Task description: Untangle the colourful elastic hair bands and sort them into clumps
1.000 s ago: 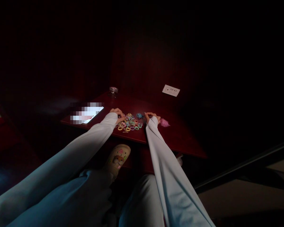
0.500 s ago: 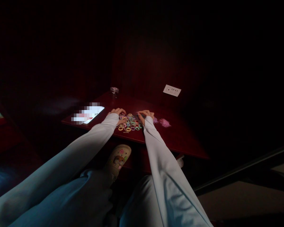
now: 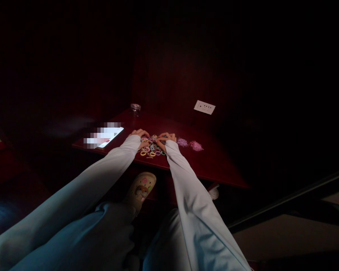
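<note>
Several small coloured rings, yellow, pink, green and purple, lie in a pile [image 3: 152, 154] near the front edge of the dark red table [image 3: 211, 165]. At the pile's left side rests my left hand [image 3: 141, 136], its fingers apart over the rings. My right hand [image 3: 166, 140] reaches over the right part of the pile, thumb and fingertips close together; whatever is between them is too small to make out. Just right of that hand sit a purple bundle [image 3: 182, 142] and a pink bundle [image 3: 196, 145] of thin strands.
A lit phone [image 3: 110, 137] lies at the table's left side. Near the back left corner stands a small clear jar [image 3: 135, 109] with a lid. A white socket plate [image 3: 204, 107] is on the wall. Below the table edge is a shoe [image 3: 141, 189].
My right hand has moved left, further over the rings, and the purple bundle beside it shows more fully. My left hand has hardly moved.
</note>
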Demonstrator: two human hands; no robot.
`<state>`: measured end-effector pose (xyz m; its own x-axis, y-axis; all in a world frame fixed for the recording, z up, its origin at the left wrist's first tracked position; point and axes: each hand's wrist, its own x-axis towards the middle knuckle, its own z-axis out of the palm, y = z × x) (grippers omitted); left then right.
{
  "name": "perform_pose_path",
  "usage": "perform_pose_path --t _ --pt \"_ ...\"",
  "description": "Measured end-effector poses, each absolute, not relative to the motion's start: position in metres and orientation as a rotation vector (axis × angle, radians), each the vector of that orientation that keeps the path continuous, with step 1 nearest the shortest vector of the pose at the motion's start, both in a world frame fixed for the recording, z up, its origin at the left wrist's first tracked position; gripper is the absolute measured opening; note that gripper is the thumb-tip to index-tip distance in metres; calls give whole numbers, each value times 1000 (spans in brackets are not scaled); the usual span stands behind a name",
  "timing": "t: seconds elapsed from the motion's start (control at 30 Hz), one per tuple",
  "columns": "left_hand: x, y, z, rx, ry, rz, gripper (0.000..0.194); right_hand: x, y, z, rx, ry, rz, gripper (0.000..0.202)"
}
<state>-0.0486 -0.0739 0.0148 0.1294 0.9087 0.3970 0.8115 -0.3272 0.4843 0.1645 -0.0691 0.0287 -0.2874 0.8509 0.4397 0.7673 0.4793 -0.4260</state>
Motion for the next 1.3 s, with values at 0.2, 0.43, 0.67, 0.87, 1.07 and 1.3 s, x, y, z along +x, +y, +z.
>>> perform_pose_path --t 0.2,0.43,0.67,0.87,1.07,1.3 --pt "-48 -72 13 2244 1711 971 30 164 -71 30 -1312 -2129 172 23" --pt "-45 -70 8 2208 1732 1073 17 156 -72 31 -1345 -2097 176 24" --pt "-46 -66 6 2188 1726 1102 17 148 -69 28 -1380 -2043 233 16" --pt "-47 -64 6 2159 1728 1129 17 149 -68 27 -1356 -1987 283 19" --pt "-44 -71 11 2156 1680 1187 20 151 -66 24 -1343 -1928 317 15" --pt "-42 -78 15 2168 1635 1174 21 153 -69 30 -1312 -1923 351 8"
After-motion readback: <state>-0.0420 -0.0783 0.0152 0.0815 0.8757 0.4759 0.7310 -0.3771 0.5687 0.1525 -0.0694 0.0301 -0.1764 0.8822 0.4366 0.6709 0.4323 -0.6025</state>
